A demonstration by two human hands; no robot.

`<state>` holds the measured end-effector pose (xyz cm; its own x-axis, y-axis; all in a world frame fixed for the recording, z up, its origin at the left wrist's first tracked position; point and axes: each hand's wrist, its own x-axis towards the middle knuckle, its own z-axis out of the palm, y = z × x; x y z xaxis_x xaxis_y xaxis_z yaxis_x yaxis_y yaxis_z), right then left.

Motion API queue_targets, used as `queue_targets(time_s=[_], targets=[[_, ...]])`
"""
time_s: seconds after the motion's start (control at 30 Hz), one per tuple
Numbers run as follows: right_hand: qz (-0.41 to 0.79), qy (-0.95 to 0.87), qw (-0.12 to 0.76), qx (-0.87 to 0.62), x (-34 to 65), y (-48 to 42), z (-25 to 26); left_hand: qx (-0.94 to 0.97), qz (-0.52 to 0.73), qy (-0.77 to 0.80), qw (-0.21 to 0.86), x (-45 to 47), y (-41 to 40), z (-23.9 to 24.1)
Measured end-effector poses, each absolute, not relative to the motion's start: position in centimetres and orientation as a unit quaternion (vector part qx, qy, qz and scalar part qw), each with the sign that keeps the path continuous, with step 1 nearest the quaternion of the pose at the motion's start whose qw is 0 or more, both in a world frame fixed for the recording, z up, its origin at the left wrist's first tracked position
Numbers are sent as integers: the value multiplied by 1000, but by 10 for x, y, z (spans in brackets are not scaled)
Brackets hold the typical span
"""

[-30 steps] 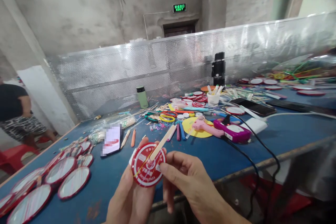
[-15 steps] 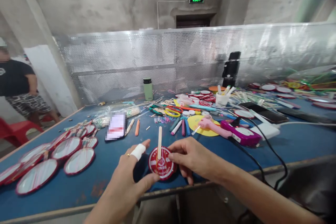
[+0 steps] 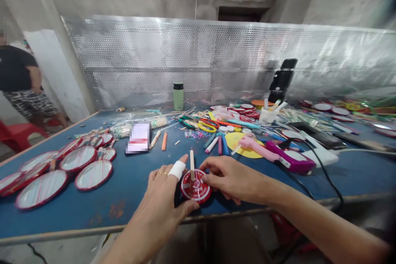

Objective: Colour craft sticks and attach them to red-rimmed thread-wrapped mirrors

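Observation:
A small round red disc with white print [image 3: 196, 189] lies on the blue table [image 3: 123, 198] near its front edge, with a wooden stick [image 3: 192, 165] lying across it and pointing away from me. My left hand [image 3: 168, 192], with white tape on the forefinger and a ring, grips the disc's left side between thumb and fingers. My right hand [image 3: 228, 177] pinches the disc's right edge with curled fingers.
Several red-rimmed round mirrors [image 3: 83, 169] lie at the left. A phone [image 3: 138, 137], markers, scissors, a green bottle [image 3: 178, 96] and a pink and purple glue gun [image 3: 278, 157] with black cable crowd the middle. A perforated metal screen backs the table. A person stands far left [image 3: 18, 82].
Both hands have brought the red disc down from mid-air onto the table. The stick now points straight away from me. The camera has tilted down and turned left.

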<state>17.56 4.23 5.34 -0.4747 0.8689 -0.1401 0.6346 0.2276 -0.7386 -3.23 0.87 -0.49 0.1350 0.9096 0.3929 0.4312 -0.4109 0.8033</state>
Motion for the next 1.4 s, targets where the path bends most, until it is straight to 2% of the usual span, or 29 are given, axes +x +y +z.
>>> queue_targets(time_s=[0.2, 0.37, 0.47, 0.53, 0.63, 0.73, 0.83, 0.93, 1.13, 1.4], targets=[[249, -830, 173, -467, 177, 43, 51, 709, 448, 467, 281, -28, 8, -2], [226, -831, 171, -478, 179, 40, 48, 698, 481, 443, 291, -26, 10, -7], [191, -827, 184, -495, 190, 35, 50, 717, 461, 451, 265, -28, 13, -9], [128, -818, 207, -522, 208, 34, 54, 728, 441, 462, 249, -28, 15, -9], [-41, -763, 248, -595, 251, 36, 67, 717, 442, 476, 252, -29, 14, -10], [-207, -679, 159, -686, 289, 37, 81, 668, 493, 493, 260, -29, 10, -12], [-250, -683, 66, -683, 302, 38, 84, 623, 522, 534, 233, -30, 7, -12], [-271, -714, 13, -645, 294, 44, 76, 609, 525, 558, 206, -34, 6, -12], [-295, -734, -31, -610, 283, 68, 55, 582, 521, 572, 250, -45, 5, -9], [-291, -731, -59, -614, 284, 87, 54, 628, 507, 518, 283, -54, 6, -10]])
